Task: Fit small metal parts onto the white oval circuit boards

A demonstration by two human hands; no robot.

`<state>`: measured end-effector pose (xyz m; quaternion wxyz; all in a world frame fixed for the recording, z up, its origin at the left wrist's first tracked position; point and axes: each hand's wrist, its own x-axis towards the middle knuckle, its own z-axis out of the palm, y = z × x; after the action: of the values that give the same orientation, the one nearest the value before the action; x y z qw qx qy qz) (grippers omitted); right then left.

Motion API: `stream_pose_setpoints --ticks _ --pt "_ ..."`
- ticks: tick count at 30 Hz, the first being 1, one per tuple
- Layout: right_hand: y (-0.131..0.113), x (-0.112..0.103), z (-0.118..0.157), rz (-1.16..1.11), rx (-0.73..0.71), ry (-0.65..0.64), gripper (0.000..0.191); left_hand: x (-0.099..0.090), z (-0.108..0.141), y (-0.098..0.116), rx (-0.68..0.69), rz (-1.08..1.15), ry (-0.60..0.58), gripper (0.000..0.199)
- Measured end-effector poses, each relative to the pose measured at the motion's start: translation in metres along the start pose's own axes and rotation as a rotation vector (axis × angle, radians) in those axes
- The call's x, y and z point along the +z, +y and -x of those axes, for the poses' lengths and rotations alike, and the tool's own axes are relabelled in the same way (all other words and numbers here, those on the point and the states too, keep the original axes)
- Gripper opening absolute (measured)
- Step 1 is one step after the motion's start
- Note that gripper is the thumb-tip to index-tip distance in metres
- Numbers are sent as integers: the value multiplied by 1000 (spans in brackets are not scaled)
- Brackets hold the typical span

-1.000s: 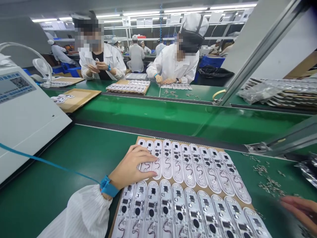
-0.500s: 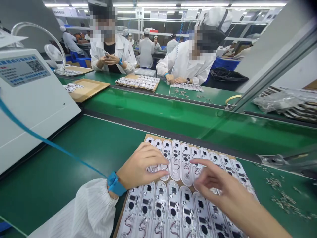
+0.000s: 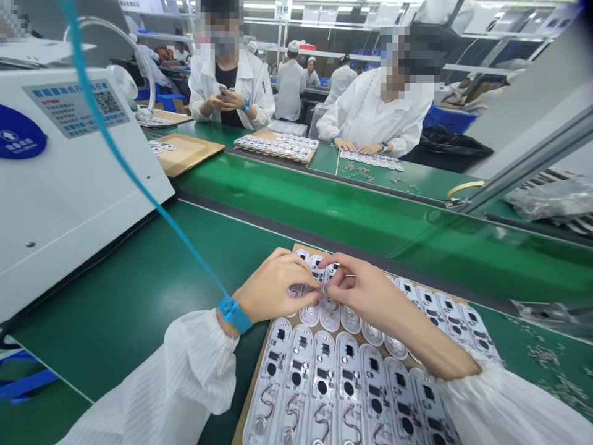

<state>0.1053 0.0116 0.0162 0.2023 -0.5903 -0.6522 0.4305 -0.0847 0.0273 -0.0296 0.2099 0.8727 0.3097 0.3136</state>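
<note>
Rows of white oval circuit modules (image 3: 325, 352), with black chips and thin red-and-black wires, lie on a brown cardboard sheet (image 3: 254, 395). Over the far row, at its left part, my left hand (image 3: 280, 285) has thumb and index finger nearly meeting. My right hand (image 3: 359, 283) faces it closely, thumb and fingers bent into a pinch above the same modules. Anything between the fingertips of either hand is too small or hidden to make out. A blue wrist strap (image 3: 235, 315) with a coiled-off cord circles my left wrist.
Small metal parts (image 3: 544, 355) lie scattered on the green table at right. A white machine (image 3: 92, 204) stands at left. A green transparent panel (image 3: 324, 207) runs behind the modules. Across it, one person (image 3: 375, 114) handles modules and another (image 3: 231, 86) holds a phone.
My right hand has moved left and away from me, up to my left hand, and its fingers have drawn into a pinch. The left stays over the far row, its finger and thumb closer together.
</note>
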Motion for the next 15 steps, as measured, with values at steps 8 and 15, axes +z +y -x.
stream_pose_setpoints --ticks 8,15 --pt "5 1 2 -79 -234 71 18 -8 -4 -2 -246 376 92 13" --pt "14 6 8 178 -441 247 21 -9 -5 -7 -315 637 5 14"
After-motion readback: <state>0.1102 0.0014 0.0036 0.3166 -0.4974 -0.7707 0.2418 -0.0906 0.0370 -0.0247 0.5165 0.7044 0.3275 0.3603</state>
